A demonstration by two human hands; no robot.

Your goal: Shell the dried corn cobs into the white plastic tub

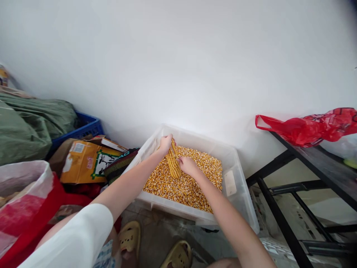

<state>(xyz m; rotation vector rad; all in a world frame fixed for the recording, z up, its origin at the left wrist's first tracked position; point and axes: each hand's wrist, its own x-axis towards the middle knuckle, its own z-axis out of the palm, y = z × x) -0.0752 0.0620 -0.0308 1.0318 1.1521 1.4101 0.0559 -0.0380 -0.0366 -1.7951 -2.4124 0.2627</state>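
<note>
An ear of corn (173, 166) with yellow kernels is held tilted over a clear plastic bin (230, 152). My left hand (166, 144) is closed around its upper end. A dark, narrow groove runs down part of the ear between the kernel rows. My right hand (187, 165) is closed, its fingertips against the ear's right side; anything inside those fingers is hidden. Loose corn kernels (192, 190) fill much of the bin beneath both hands, and the ear's lower end is just over or touching them.
A white wall (178, 67) stands behind the bin. To the left are a cardboard box (83, 160), a blue crate (89, 126) and a red-and-white bag (28, 197). On the right, a red plastic bag (309, 126) lies on a black-framed rack (281, 208).
</note>
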